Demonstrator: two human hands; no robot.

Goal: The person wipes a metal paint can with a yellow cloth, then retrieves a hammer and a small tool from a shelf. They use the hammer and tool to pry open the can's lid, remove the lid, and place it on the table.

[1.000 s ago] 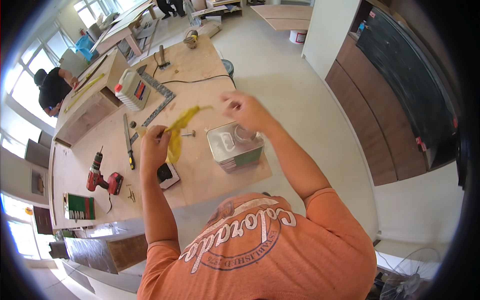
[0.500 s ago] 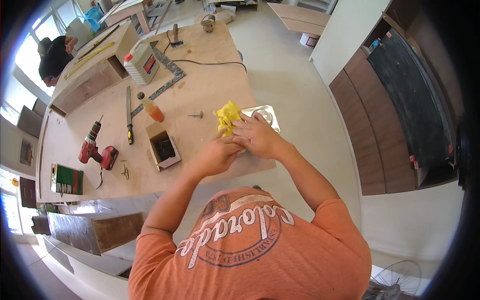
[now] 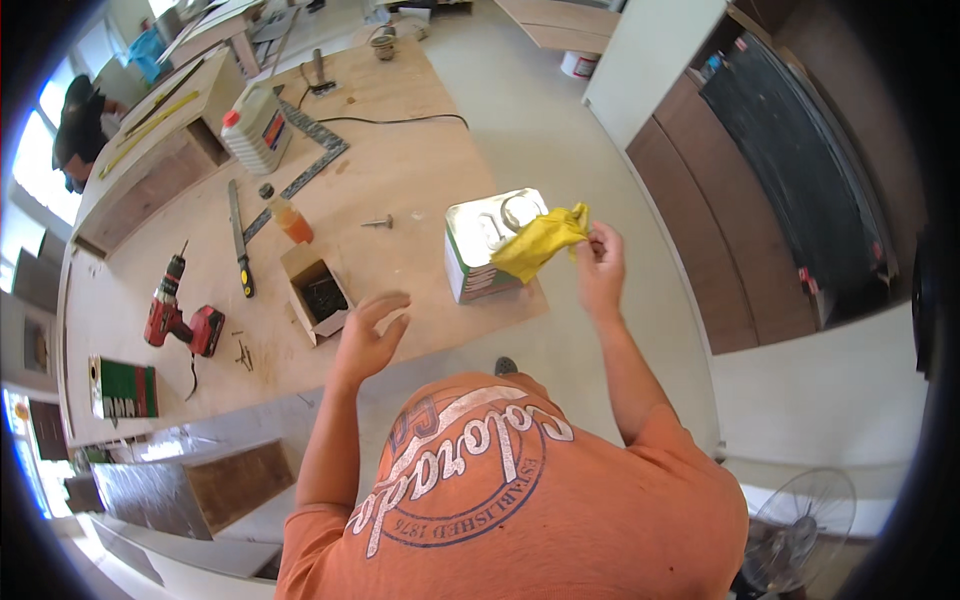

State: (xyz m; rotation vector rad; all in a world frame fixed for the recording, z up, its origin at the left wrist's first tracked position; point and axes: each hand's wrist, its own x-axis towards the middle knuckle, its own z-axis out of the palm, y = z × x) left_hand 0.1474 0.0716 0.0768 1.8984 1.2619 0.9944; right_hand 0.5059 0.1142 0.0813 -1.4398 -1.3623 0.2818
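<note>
My right hand (image 3: 601,265) pinches a yellow cloth (image 3: 538,242) by one corner; the cloth hangs over the top right of a square metal can (image 3: 481,248) that stands near the front right edge of the wooden workbench (image 3: 400,180). Held apart from the cloth, my left hand (image 3: 368,332) hovers with fingers spread above the bench's front edge. It holds nothing. A small open cardboard box (image 3: 318,293) of dark screws lies just left of it.
On the bench lie a red cordless drill (image 3: 178,317), a green box (image 3: 124,389), an orange bottle (image 3: 290,219), a long flat tool (image 3: 238,234), a metal square (image 3: 312,163), a white jug (image 3: 256,127) and a black cable (image 3: 400,121). Another person (image 3: 78,125) works at the far left.
Both hands held the cloth together over the can; now my left hand has let go and drawn back left, while my right hand has pulled the cloth to the right.
</note>
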